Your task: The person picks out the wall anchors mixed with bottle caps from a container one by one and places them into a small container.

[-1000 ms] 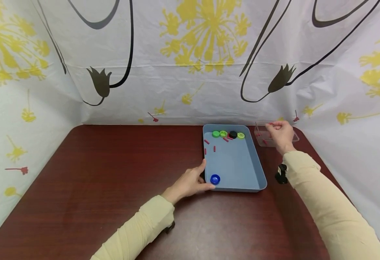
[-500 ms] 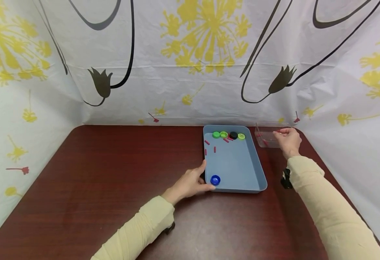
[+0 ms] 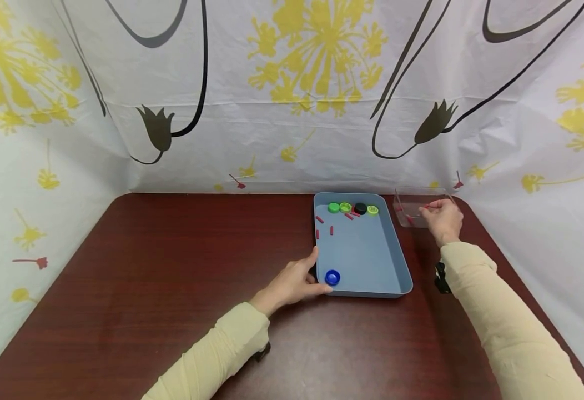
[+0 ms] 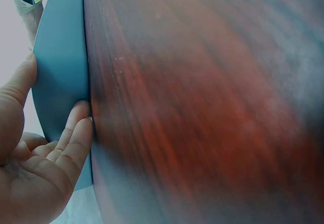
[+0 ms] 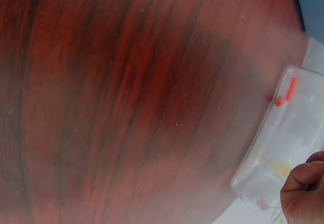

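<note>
My left hand [image 3: 296, 284] holds the near left corner of the blue-grey tray [image 3: 367, 261], its thumb at the front rim. In the left wrist view, fingers [image 4: 76, 138] lie against the tray's outer wall. A blue bottle cap [image 3: 332, 278] sits in that corner. At the far right, my right hand [image 3: 443, 221] is over a clear plastic box [image 3: 412, 221], pinching a small red stick [image 3: 427, 206]. Its fingertips fall outside the right wrist view. Other red sticks [image 5: 291, 89] show in the box.
Along the tray's far end stand a green cap [image 3: 333, 208], a black cap [image 3: 360, 209] and yellow-green caps [image 3: 373, 210]. Several red sticks [image 3: 331, 230] lie loose in the tray. A patterned cloth [image 3: 272, 139] surrounds the brown table [image 3: 197, 250].
My right hand has moved slightly right and lower at the clear box, still pinching the red stick. The left hand stays at the tray corner.
</note>
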Tool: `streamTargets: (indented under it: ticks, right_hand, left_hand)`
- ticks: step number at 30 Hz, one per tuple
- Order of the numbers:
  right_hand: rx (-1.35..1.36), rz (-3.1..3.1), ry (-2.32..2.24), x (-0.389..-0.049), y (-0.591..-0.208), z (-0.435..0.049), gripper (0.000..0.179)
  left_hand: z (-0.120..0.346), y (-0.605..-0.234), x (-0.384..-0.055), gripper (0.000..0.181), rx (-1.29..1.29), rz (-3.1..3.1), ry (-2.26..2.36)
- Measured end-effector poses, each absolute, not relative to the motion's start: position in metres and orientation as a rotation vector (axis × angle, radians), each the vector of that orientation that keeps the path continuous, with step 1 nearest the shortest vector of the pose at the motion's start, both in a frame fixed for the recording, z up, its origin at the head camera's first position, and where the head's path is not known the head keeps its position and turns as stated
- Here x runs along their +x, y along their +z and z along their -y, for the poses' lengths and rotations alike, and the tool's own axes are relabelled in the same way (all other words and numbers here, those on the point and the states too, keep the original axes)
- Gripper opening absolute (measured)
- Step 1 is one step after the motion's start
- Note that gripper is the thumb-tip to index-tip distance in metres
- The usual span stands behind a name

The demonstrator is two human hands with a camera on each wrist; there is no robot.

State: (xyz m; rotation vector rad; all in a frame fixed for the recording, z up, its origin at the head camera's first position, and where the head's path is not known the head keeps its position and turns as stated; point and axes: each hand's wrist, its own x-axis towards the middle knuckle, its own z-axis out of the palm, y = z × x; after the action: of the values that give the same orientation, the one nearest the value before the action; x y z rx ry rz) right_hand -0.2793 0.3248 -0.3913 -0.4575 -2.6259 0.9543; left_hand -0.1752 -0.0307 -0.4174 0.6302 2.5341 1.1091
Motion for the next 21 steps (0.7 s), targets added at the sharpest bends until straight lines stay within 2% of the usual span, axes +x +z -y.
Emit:
streamTargets:
  ticks: [11,21]
  right_hand:
    - [-0.427,2.62,0.97,-0.277,-0.389,-0.319,0.038]
    - [-0.216,2.582,1.014,-0.287,-0.364,-0.271,0.03]
  left_hand:
    - [0.03,-0.418,-0.175,0.094,0.628,-2.527,1.108]
    - [0.03,-0.418,-0.175,0.094,0.645,-2.538,1.111]
